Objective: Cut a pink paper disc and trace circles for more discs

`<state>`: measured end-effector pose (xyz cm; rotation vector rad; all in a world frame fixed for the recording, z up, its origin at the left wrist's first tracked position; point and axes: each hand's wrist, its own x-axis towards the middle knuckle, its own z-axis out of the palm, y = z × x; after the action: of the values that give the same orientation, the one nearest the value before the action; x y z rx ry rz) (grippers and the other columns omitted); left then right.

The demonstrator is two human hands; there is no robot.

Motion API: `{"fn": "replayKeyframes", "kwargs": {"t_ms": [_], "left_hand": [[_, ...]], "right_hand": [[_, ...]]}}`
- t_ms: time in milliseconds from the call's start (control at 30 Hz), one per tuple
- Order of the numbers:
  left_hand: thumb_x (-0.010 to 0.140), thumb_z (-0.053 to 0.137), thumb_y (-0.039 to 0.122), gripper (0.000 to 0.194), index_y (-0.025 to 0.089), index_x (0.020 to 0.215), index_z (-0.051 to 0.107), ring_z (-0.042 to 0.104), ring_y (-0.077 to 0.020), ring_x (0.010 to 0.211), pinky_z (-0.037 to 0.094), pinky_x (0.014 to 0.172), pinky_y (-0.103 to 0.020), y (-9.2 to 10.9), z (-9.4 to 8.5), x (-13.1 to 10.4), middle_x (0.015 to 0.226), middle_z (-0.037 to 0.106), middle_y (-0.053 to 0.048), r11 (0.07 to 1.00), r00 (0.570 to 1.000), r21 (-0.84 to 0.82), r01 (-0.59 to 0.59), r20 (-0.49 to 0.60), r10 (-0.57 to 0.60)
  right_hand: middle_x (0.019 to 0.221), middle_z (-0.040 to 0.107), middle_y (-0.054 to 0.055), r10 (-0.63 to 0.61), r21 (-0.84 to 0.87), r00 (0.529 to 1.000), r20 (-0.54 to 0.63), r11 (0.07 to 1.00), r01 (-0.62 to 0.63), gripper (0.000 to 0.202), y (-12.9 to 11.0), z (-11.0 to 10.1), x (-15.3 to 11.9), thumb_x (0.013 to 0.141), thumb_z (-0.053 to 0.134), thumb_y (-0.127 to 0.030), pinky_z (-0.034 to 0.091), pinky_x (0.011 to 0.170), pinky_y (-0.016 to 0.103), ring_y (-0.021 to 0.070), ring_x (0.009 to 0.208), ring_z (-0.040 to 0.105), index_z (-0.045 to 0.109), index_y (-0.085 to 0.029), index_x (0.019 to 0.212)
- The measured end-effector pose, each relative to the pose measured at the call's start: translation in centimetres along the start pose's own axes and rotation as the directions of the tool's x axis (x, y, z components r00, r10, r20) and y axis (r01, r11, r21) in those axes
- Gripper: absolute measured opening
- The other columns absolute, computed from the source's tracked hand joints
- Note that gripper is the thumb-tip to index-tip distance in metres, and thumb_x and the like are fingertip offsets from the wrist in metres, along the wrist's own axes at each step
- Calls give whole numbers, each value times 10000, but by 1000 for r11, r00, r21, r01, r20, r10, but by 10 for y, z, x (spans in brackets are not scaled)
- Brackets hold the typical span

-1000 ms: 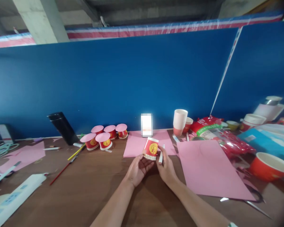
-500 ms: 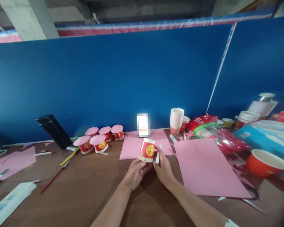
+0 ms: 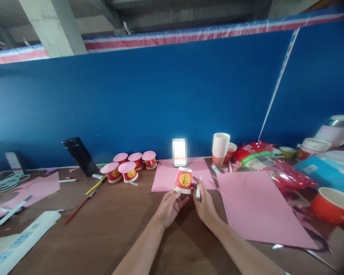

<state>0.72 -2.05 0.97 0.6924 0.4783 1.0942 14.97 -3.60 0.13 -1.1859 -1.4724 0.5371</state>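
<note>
My left hand (image 3: pixel 171 207) grips a red paper cup (image 3: pixel 184 180) near its lower edge. The cup carries a round gold emblem and has white bands at top and bottom; its narrower end points up. Close beside it on the right, my right hand (image 3: pixel 203 202) is closed around a white pen (image 3: pixel 198 191), its tip upward. Whether the right fingertips touch the cup is hard to tell. Behind the cup lie pink paper sheets (image 3: pixel 163 175). Several red cups topped with pink paper discs (image 3: pixel 128 167) stand to the left.
A larger pink sheet (image 3: pixel 252 206) lies on the right, near a red plastic bag (image 3: pixel 253 154), stacked white cups (image 3: pixel 221 143) and an orange bowl (image 3: pixel 332 208). A blurred bright device (image 3: pixel 179 152) stands behind. Leftward are a black bottle (image 3: pixel 80 156) and a white power strip (image 3: pixel 24 240).
My view has swung left, so the table things sit farther right. The cup has turned slightly, its emblem facing me more squarely. Both hands keep their holds.
</note>
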Motion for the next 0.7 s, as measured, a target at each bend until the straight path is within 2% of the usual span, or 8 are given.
{"fn": "replayKeyframes", "kwargs": {"t_ms": [133, 233, 367, 467, 567, 700], "left_hand": [[737, 623, 135, 85, 126, 819, 642, 637, -177, 906, 482, 875, -318, 4, -8, 6, 899, 701, -76, 995, 991, -94, -35, -132, 22], [769, 581, 140, 93, 122, 847, 628, 632, -170, 938, 489, 874, -294, 8, -12, 10, 898, 701, -86, 988, 977, -140, -59, -211, 28], [782, 553, 134, 90, 113, 842, 618, 649, -164, 892, 518, 815, -265, 9, -13, 12, 865, 705, -94, 988, 958, -133, -83, -285, 42], [762, 578, 128, 62, 115, 808, 618, 653, -169, 877, 518, 823, -282, 7, -12, 11, 844, 705, -96, 991, 960, -112, -69, -278, 35], [748, 596, 129, 89, 117, 831, 626, 643, -172, 910, 503, 858, -289, 5, -11, 9, 882, 701, -96, 995, 974, -86, -50, -226, 29], [739, 603, 123, 76, 113, 807, 635, 643, -173, 896, 506, 853, -289, 3, -10, 8, 889, 700, -90, 998, 979, -48, -32, -203, 22]], "right_hand": [[999, 638, 89, -7, -24, 996, -84, 1000, 5, 355, -5, -1, 1, 877, 384, -191, 492, 766, 339, 200, 891, 613, 438, -173, 1227], [909, 641, 73, 1, 39, 984, -179, 999, 7, 304, -16, -4, 1, 909, 374, -262, 495, 724, 310, 185, 822, 612, 481, -168, 1178], [820, 625, 58, -44, 100, 982, -185, 993, 63, 245, -31, -8, -3, 904, 404, -302, 485, 683, 277, 176, 757, 599, 570, -168, 1023], [819, 617, 56, -90, 123, 989, -115, 987, 104, 207, -38, -8, -9, 900, 414, -275, 470, 685, 273, 174, 752, 586, 575, -167, 973], [812, 609, 40, -108, 138, 992, -62, 984, 115, 172, -40, -6, -13, 900, 413, -254, 458, 664, 259, 156, 714, 575, 538, -172, 985], [755, 594, 20, -94, 71, 995, -37, 993, 96, 130, -39, -3, -15, 897, 412, -253, 438, 626, 244, 141, 649, 556, 519, -181, 897]]}}
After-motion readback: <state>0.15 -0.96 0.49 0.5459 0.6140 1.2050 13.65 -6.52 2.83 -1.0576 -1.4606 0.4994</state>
